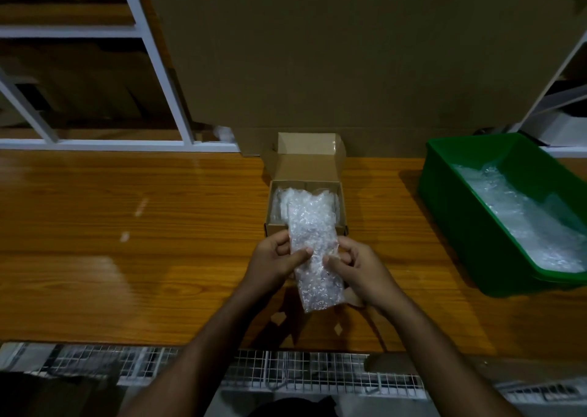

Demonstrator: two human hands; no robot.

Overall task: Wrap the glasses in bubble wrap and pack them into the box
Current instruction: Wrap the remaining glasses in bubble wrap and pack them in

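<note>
Both hands hold one bubble-wrapped bundle (313, 257) above the tabletop (127, 257): the left hand (276, 261) has its grip closed on the bundle's left edge, thumb across the wrap, and the right hand (352, 265) pinches the right edge. The bundle's far end overhangs the near wall of the open cardboard box (273, 222), which already contains wrapped material. A green bin (460, 213) holding bubble wrap (514, 213) stands well apart to the right. Bare tabletop extends left of the box.
</note>
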